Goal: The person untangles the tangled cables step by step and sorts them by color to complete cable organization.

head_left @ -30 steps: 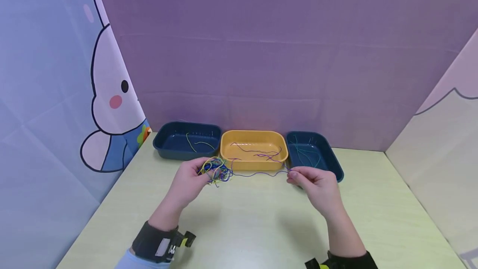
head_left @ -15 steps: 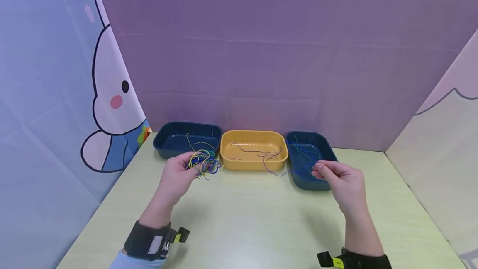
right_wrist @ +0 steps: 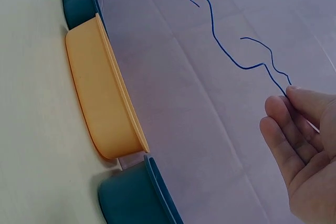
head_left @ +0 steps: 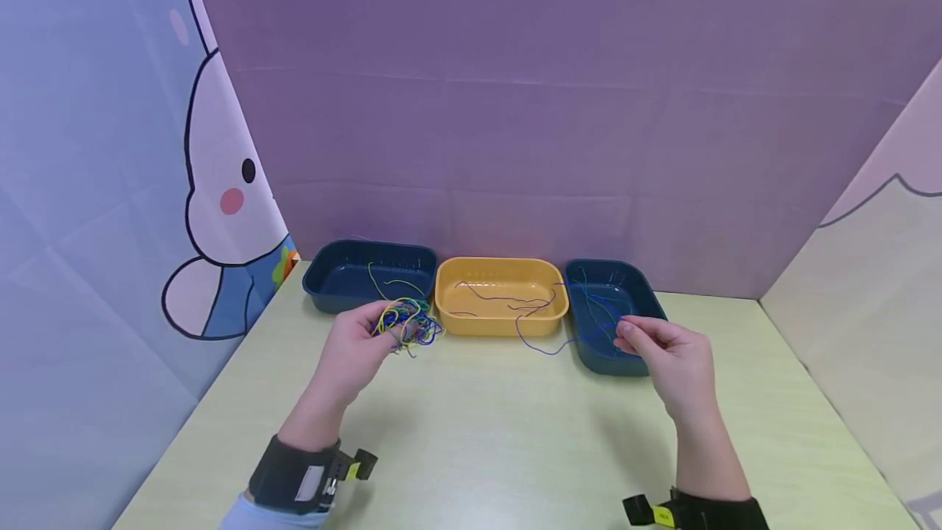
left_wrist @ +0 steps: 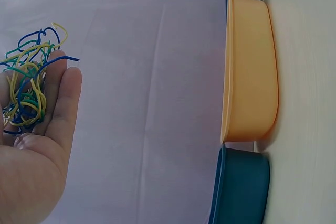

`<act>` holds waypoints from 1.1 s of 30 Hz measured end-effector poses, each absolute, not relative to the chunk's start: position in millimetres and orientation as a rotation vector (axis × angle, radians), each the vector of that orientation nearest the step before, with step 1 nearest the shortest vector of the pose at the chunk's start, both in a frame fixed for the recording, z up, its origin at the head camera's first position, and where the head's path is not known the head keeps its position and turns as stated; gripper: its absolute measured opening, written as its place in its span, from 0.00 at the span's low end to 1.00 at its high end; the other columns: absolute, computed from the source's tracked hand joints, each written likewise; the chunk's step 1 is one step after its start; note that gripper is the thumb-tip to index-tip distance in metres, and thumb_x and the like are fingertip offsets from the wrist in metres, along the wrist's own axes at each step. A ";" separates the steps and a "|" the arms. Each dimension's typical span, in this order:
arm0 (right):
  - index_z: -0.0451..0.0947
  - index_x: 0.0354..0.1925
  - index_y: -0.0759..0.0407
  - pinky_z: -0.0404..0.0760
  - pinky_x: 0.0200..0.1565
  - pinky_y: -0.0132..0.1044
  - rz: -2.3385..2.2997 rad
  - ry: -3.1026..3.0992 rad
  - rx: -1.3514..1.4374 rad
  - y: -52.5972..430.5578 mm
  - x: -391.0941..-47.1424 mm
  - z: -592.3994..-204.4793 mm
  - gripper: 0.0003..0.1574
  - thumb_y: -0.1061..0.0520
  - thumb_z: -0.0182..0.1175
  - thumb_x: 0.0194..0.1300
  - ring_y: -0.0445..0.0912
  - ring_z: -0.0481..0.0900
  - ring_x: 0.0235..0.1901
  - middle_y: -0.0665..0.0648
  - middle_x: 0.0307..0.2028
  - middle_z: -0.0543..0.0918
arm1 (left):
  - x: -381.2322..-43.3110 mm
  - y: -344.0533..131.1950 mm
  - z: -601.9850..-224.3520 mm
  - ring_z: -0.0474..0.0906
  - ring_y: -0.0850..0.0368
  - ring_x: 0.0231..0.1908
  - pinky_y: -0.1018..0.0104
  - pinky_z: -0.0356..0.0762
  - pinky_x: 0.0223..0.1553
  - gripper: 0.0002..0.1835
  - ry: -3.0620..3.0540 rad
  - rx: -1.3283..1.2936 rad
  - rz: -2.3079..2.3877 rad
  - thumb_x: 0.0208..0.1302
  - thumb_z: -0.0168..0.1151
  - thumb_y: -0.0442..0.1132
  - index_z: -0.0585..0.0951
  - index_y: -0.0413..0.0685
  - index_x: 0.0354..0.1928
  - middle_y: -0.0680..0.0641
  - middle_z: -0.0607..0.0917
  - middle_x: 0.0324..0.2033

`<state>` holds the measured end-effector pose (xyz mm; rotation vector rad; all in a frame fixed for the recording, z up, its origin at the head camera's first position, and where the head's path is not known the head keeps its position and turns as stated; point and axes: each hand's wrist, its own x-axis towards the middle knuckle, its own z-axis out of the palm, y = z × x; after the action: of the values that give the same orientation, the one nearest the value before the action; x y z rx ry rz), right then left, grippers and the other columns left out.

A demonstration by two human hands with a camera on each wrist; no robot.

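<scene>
My left hand (head_left: 353,358) holds a tangle of yellow, green and blue strings (head_left: 405,324) at the front of the left tray. In the left wrist view the tangle (left_wrist: 31,85) lies between thumb and fingers, with loose ends poking out. Apart from it, my right hand (head_left: 673,362) pinches a thin blue string (right_wrist: 226,53) between thumb and fingertips, over the right tray. Two wavy lengths of that string stick out from the pinch, the longer one hooked at its tip. In the head view the string passes in front of the yellow tray (head_left: 508,327).
A dark blue tray (head_left: 331,301) on the left has yellow-green strings in it. The yellow tray in the middle holds purple-blue strings (head_left: 489,296). Green strings lie in the dark blue right tray (head_left: 611,365). All stand on a pale table (head_left: 500,432) before a purple cloth (head_left: 515,145).
My right hand has moved right, drawing the blue string out of the tangle until it came free. My left hand has shifted slightly left with the tangle. Both have barely moved in the last half second.
</scene>
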<state>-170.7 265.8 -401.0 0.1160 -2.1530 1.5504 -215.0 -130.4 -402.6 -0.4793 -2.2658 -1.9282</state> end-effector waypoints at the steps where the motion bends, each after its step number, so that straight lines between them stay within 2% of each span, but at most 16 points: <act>1: 0.83 0.44 0.64 0.79 0.42 0.29 1.548 -2.153 0.112 265.2 -171.1 -401.3 0.14 0.56 0.63 0.64 0.49 0.84 0.33 0.59 0.37 0.86 | -215.1 -129.4 -402.7 0.78 0.50 0.36 0.67 0.82 0.36 0.12 -2.267 -0.485 -1.930 0.64 0.63 0.34 0.82 0.41 0.48 0.43 0.84 0.41; 6: 0.83 0.45 0.63 0.79 0.41 0.28 1.537 -2.177 0.076 263.8 -180.9 -403.3 0.16 0.53 0.64 0.63 0.49 0.84 0.33 0.58 0.37 0.86 | -215.5 -125.1 -402.8 0.78 0.50 0.37 0.66 0.82 0.37 0.12 -2.273 -0.499 -1.938 0.64 0.63 0.34 0.81 0.41 0.49 0.43 0.84 0.42; 12: 0.84 0.45 0.58 0.80 0.39 0.28 1.494 -2.227 0.014 263.3 -207.6 -397.5 0.20 0.46 0.65 0.62 0.46 0.84 0.34 0.58 0.38 0.85 | -214.9 -122.1 -401.7 0.79 0.50 0.36 0.64 0.82 0.37 0.12 -2.283 -0.494 -1.933 0.63 0.62 0.32 0.81 0.42 0.49 0.44 0.84 0.41; 16: 0.83 0.44 0.58 0.81 0.38 0.29 1.499 -2.235 0.002 263.0 -225.7 -389.1 0.21 0.45 0.65 0.61 0.46 0.84 0.33 0.59 0.37 0.85 | -215.4 -120.5 -402.6 0.79 0.51 0.37 0.64 0.82 0.38 0.12 -2.280 -0.511 -1.957 0.64 0.62 0.31 0.81 0.41 0.49 0.43 0.84 0.42; 28: 0.81 0.47 0.64 0.83 0.35 0.31 1.576 -2.297 -0.039 244.7 -278.8 -380.5 0.16 0.55 0.63 0.65 0.46 0.84 0.33 0.61 0.40 0.84 | -214.6 -119.1 -402.9 0.78 0.50 0.37 0.63 0.82 0.37 0.12 -2.297 -0.513 -1.951 0.64 0.62 0.32 0.81 0.42 0.49 0.45 0.84 0.41; 33: 0.81 0.47 0.65 0.83 0.34 0.31 1.529 -2.379 -0.081 233.7 -296.8 -386.7 0.16 0.56 0.62 0.66 0.46 0.83 0.32 0.61 0.38 0.84 | -213.3 -117.4 -403.5 0.79 0.50 0.37 0.62 0.82 0.38 0.11 -2.301 -0.507 -1.961 0.64 0.61 0.31 0.82 0.43 0.48 0.45 0.85 0.41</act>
<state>-296.8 233.7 -386.7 -0.0806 -2.3790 1.5294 -213.3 -117.4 -403.5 -0.5071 -2.3009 -1.9614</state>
